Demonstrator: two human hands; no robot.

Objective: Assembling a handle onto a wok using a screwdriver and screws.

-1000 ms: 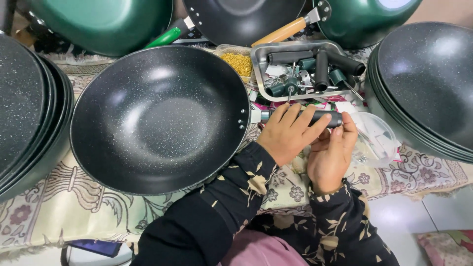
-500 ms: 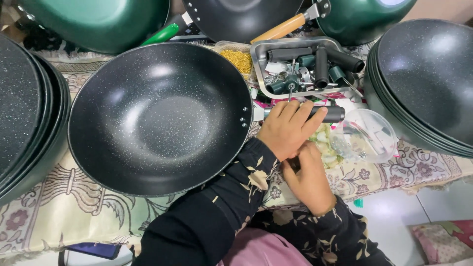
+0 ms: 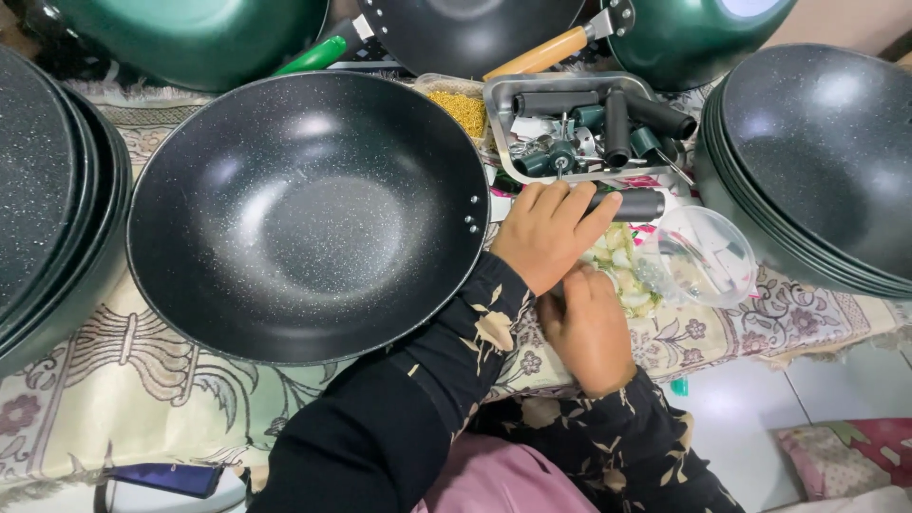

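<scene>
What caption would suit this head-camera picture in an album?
Left hand grips a dark handle at a speckled black wok; right hand rests below.

Head view: sitting on the person's head, looking almost straight down onto the patterned cloth [image 3: 114, 380].
Facing: tilting slightly forward, away from the body.
Nearness: hanging close; the black wok [image 3: 304, 214] is filling the middle, both sleeves entering from the bottom edge.
Edges: cropping the stacked pans [image 3: 826, 161] on the right.
Shared part: only one view is showing.

Stacked dark pans [image 3: 826, 161], patterned cloth [image 3: 123, 380]
</scene>
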